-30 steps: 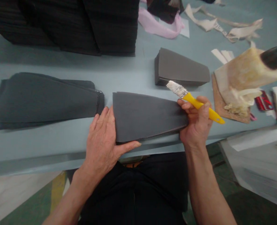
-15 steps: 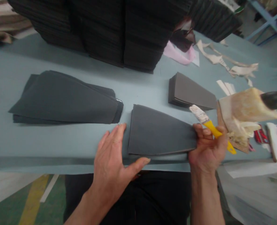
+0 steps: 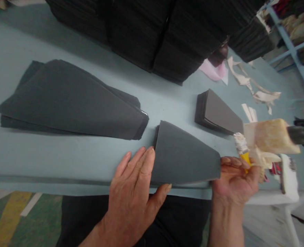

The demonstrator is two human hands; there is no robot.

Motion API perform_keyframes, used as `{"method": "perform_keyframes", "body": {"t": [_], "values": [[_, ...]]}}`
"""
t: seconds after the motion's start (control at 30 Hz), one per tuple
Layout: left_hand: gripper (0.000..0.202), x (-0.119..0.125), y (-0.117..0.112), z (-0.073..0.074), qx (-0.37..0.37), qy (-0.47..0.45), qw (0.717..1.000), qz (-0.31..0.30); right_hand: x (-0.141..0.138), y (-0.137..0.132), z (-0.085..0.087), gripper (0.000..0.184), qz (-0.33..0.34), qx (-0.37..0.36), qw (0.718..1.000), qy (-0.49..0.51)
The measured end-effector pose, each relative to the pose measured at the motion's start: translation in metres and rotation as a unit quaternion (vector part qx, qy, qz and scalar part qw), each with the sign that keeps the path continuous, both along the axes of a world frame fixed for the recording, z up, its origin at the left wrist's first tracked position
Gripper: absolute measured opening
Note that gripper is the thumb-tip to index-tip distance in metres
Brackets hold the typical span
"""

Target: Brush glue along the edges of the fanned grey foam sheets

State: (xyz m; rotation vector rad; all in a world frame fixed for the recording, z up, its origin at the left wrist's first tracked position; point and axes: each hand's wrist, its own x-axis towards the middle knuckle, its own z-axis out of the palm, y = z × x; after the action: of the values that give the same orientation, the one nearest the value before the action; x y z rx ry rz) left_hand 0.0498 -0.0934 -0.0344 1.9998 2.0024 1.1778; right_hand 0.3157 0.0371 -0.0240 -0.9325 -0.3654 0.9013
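Note:
A small stack of grey tapered foam pieces [image 3: 182, 157] lies at the near edge of the pale blue table [image 3: 64, 161]. My left hand [image 3: 135, 192] rests flat against the stack's wide left end, fingers stretched out, thumb along its front edge. My right hand [image 3: 235, 180] presses the narrow right end with its fingertips while gripping a yellow-handled brush [image 3: 241, 147], whose whitish bristles point up and away.
A larger pile of dark grey tapered pieces [image 3: 69, 103] lies to the left. Another small grey stack [image 3: 217, 113] sits behind. Tall black stacks [image 3: 152, 31] fill the back. A glue-crusted container [image 3: 270, 137] with a dark handle stands at right, near pale scraps [image 3: 255, 89].
The view has swung and tilted to the left. My right hand has turned the brush more upright, close to the glue container. My left hand stays at the stack's wide end.

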Motion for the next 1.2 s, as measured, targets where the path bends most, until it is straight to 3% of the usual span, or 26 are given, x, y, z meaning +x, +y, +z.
{"method": "perform_keyframes", "body": {"t": [0.4, 0.67, 0.8, 0.93, 1.03, 1.2], "values": [[0.051, 0.007, -0.001, -0.001, -0.018, -0.022, 1.0, -0.003, 0.001, -0.003, -0.002, 0.021, 0.027, 0.0, 1.0, 0.001], [0.069, -0.01, -0.004, 0.003, -0.03, -0.052, 0.998, -0.029, 0.002, -0.002, -0.001, 0.033, 0.041, 0.009, 0.998, -0.037], [0.055, -0.029, -0.001, 0.011, -0.018, -0.079, 0.994, -0.067, 0.003, -0.005, 0.01, 0.024, 0.033, 0.007, 0.999, -0.015], [0.041, -0.046, 0.012, 0.025, 0.011, -0.038, 0.996, -0.076, 0.006, -0.013, 0.024, 0.025, 0.041, 0.007, 0.999, -0.02], [0.037, -0.054, 0.026, 0.036, 0.03, 0.0, 0.993, -0.115, 0.0, -0.023, 0.03, 0.036, 0.074, 0.009, 0.995, -0.068], [0.03, -0.054, 0.055, 0.055, 0.027, 0.068, 0.965, -0.252, -0.02, -0.031, 0.036, 0.049, 0.097, 0.0, 0.985, -0.14]]}}
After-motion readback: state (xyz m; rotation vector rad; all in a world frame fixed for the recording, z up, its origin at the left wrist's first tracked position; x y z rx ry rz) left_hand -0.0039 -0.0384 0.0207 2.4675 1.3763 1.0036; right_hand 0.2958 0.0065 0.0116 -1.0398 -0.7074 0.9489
